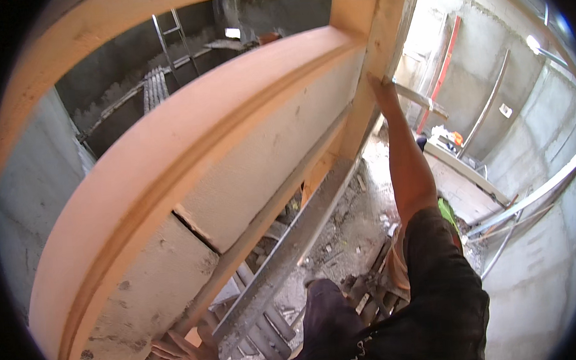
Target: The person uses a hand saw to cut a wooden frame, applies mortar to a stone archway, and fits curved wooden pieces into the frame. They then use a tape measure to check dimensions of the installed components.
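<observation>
A large wooden frame fills the left and middle of the view, with a broad planed beam point(188, 133) bending across it. Set under that beam are pale blocks point(267, 148), with a dark gap at a joint between two of them. A narrower wooden rail point(264, 230) runs beneath the blocks. My right arm reaches up and out, and my right hand point(381, 90) is closed around the edge of the upright wooden post point(365, 117). Low on the left, my left hand point(187, 351) has its fingers spread at the rail's near end; whether they press on it I cannot tell.
Rubble point(349, 222) litters the floor below. A ladder point(175, 39) and planks point(155, 89) stand beyond the frame. On the right are a red pole point(446, 57), a low block wall point(460, 177) with items on top, and grey plastered walls point(537, 265).
</observation>
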`<action>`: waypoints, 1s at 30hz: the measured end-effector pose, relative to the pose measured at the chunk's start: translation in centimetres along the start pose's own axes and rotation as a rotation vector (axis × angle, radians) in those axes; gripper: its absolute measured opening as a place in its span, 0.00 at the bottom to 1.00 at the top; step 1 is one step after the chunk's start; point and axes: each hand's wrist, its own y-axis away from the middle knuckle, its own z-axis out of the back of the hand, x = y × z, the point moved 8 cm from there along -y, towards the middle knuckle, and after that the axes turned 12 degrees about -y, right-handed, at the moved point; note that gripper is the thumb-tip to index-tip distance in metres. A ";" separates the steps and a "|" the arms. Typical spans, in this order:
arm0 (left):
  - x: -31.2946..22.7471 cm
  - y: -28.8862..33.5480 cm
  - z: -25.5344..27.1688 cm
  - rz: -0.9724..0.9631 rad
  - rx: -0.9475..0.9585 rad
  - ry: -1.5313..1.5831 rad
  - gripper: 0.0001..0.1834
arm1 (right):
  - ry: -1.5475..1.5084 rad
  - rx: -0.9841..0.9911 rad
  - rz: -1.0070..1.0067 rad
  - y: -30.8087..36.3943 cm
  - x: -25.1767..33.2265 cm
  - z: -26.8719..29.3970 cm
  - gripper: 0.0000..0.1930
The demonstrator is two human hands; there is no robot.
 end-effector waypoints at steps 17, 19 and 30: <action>-0.6 -0.1 -0.8 -0.035 -0.034 0.010 0.36 | -0.042 0.018 -0.091 2.0 -5.1 -0.7 0.20; -0.6 -0.1 -0.7 -0.043 -0.035 -0.003 0.36 | 0.003 -0.007 -0.134 2.5 -5.6 -0.5 0.21; -0.7 0.0 -1.0 -0.032 -0.010 0.003 0.36 | 0.116 0.015 -0.004 3.2 -8.1 1.0 0.21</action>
